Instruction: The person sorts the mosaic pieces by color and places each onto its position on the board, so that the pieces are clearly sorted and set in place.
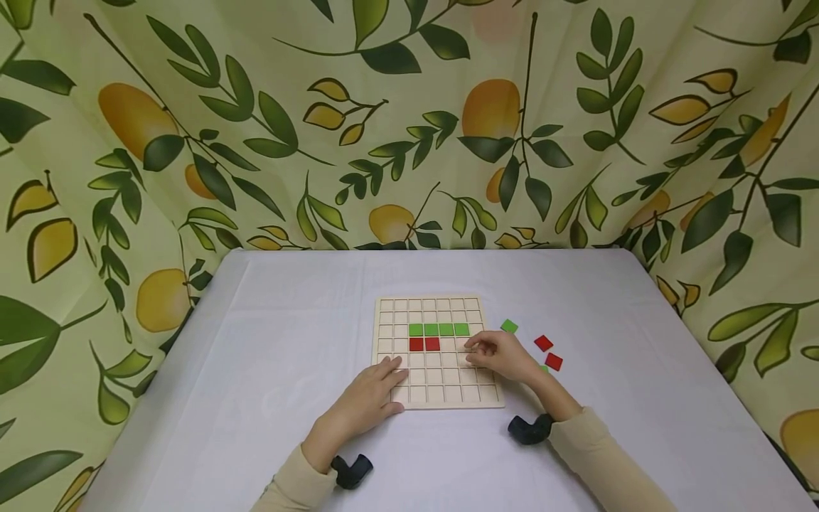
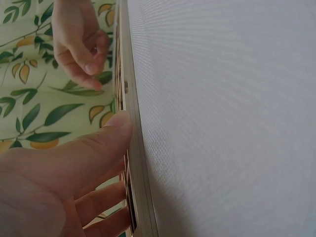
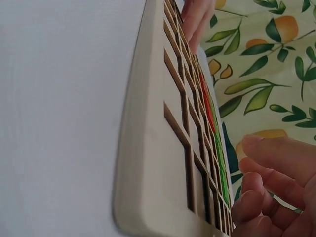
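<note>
A pale wooden grid board (image 1: 435,395) lies flat on the table. Several green square tiles (image 1: 446,330) fill part of one row, and two red square tiles (image 1: 424,344) sit in the row below. My left hand (image 1: 365,400) rests on the board's near left corner, its fingers spread over the grid and the thumb (image 2: 111,136) at the front edge. Over the right side of the board hovers my right hand (image 1: 502,353), fingers loosely bent, the index finger (image 3: 269,148) extended. No tile shows between its fingers in any view.
Right of the board lie loose tiles: a green one (image 1: 509,326), two red ones (image 1: 548,352), and another green one (image 1: 544,368) partly hidden by the right hand. A white cloth (image 1: 288,320) covers the table. A leaf-and-fruit patterned curtain (image 1: 409,142) hangs behind it.
</note>
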The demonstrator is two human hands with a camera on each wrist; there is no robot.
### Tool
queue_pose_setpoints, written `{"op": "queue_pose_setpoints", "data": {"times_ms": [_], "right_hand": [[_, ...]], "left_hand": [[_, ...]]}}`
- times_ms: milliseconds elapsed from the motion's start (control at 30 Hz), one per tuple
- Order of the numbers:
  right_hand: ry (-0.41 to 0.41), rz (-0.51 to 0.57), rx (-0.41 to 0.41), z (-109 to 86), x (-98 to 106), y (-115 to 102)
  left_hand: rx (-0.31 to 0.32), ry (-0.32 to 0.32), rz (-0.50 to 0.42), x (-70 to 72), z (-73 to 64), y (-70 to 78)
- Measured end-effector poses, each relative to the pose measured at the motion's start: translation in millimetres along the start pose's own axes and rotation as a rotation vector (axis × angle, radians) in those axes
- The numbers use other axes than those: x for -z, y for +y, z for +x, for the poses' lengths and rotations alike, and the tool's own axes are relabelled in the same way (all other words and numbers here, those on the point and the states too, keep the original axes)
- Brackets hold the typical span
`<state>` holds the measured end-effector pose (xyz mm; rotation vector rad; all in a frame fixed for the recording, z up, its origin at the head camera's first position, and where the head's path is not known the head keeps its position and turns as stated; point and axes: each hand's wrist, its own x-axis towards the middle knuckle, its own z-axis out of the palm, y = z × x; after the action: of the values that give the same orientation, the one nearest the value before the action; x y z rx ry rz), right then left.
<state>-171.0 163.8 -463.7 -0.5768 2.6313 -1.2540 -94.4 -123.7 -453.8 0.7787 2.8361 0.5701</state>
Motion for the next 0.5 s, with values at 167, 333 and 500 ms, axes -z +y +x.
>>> {"op": "queue_pose_setpoints", "data": {"times_ms": [167, 333, 500], "right_hand": [[0.008, -0.005, -0.014, -4.0, 9, 2], [-0.007, 0.024, -0.033, -8.4, 20, 5], [-0.03, 0.018, -0.03, -12.4, 32, 13]], "left_hand": [[-0.063, 0.063, 0.046, -6.0, -1.0, -6.3], [-0.05, 0.049, 0.025, -2.8, -1.4, -3.9], [0.007, -0.002, 0.015, 1.9, -0.2, 1.2]]}}
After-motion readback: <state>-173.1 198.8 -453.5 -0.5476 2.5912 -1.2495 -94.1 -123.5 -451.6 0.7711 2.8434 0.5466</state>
